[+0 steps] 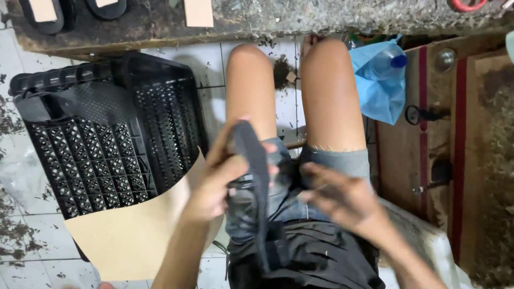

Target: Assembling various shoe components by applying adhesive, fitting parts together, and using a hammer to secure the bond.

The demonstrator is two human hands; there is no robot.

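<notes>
Gripping a long dark grey flexible strip (256, 176) above the lap, left hand (217, 182) with fingers curled around its upper part, thumb pressed on it. Running lengthwise from near the knees down toward the waist, lower end lost against dark clothing. Hovering just right of the strip, right hand (342, 198), fingers spread loosely, blurred, holding nothing. Lying tilted on the tiled floor, black perforated plastic crate (101, 144), partly covered by a tan cardboard sheet (128, 230); contents hard to make out.
</notes>
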